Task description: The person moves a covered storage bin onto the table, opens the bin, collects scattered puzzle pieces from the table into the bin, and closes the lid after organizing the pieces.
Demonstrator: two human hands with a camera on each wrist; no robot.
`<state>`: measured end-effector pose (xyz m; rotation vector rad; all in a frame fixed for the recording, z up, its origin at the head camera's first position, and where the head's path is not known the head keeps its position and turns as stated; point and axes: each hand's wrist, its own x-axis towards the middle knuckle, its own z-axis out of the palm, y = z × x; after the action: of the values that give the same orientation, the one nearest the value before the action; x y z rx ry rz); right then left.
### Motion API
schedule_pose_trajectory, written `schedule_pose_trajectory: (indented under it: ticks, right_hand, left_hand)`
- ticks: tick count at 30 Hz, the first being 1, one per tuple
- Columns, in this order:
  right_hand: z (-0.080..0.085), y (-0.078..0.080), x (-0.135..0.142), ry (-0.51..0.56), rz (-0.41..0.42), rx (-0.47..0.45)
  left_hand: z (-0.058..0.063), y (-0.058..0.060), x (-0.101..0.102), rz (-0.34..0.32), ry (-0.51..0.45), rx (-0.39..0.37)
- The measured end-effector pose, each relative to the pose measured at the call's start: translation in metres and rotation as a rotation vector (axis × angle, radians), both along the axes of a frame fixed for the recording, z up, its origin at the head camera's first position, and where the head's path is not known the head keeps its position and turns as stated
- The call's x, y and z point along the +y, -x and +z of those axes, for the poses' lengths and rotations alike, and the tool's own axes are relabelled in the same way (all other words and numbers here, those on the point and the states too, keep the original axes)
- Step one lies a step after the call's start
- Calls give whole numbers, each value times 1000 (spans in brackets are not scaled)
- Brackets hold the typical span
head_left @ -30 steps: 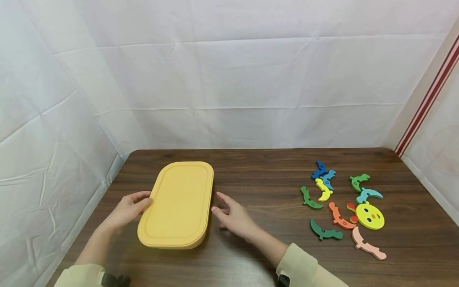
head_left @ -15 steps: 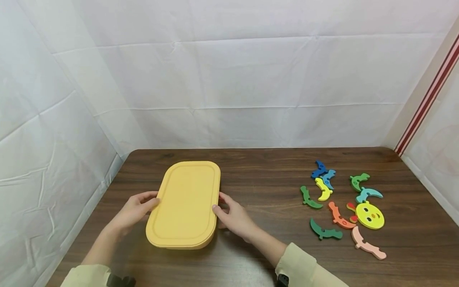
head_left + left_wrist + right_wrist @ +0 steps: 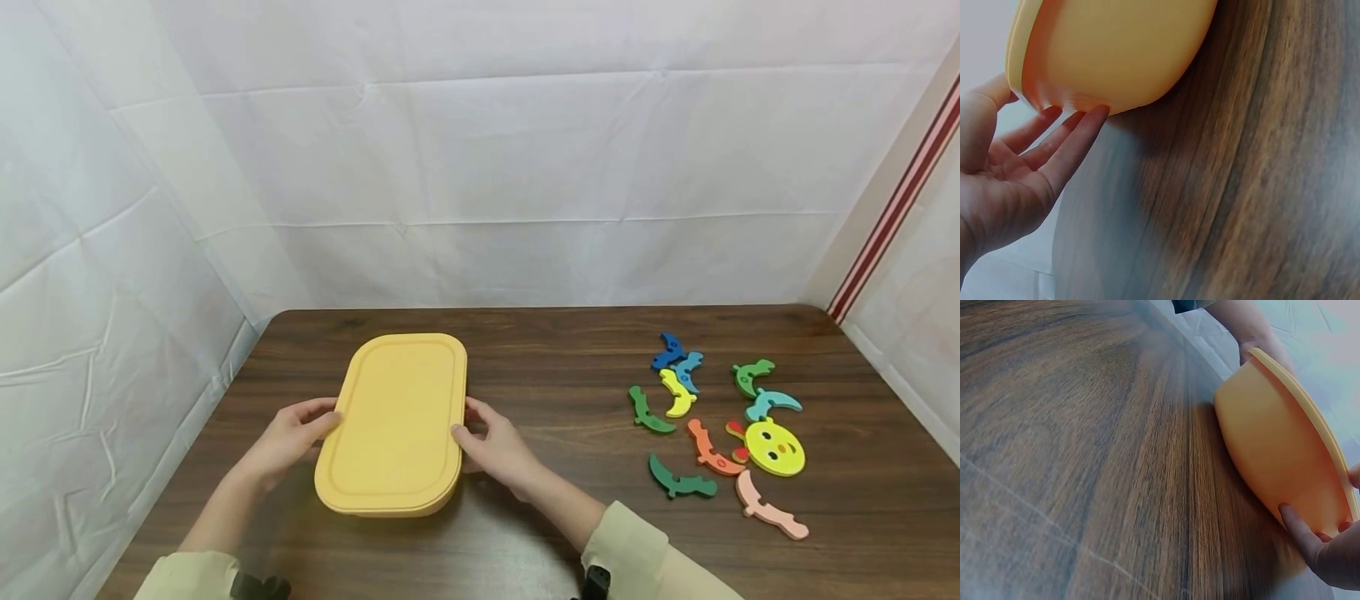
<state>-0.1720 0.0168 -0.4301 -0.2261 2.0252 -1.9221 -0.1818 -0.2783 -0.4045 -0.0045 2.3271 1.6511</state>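
Observation:
A yellow lidded box (image 3: pixel 393 421) sits left of the middle of the wooden table, its rounded lid on top. My left hand (image 3: pixel 288 437) holds its left side, thumb on the lid's edge and fingers against the wall below. From the opposite side my right hand (image 3: pixel 498 454) grips it in the same way, thumb at the lid's rim. In the left wrist view the left fingertips (image 3: pixel 1100 112) press the box's lower wall. The right wrist view shows the right fingers against the box's side (image 3: pixel 1272 444). What the box contains is hidden by the lid.
On the right of the table (image 3: pixel 555 350) lie several curved coloured puzzle pieces, among them a dark green piece (image 3: pixel 681 481) and a pink piece (image 3: pixel 768 507). A round yellow smiling-face piece (image 3: pixel 776 447) lies with them. White cloth (image 3: pixel 480 167) hangs behind the table.
The box has shifted a little to the right, with my left hand moving along with it. My right hand, apart from the box a second ago, now grips its right side.

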Motion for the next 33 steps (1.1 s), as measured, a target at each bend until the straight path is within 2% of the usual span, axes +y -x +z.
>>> schedule_pose_trajectory:
  ticks: [9,16,27,33]
  right_hand:
    - [-3,2,9,0,-3,3]
    - [-4,2,20,-85,-6,49]
    - [-1,2,37,-52,8,43]
    - [-2,2,49,-52,6,45]
  left_hand:
    - [-1,2,11,-7,-29,2]
    - [-3,4,20,-1,-7,7]
    - [-2,9,38,10,5,11]
    - [-4,12,49,-11,-16,17]
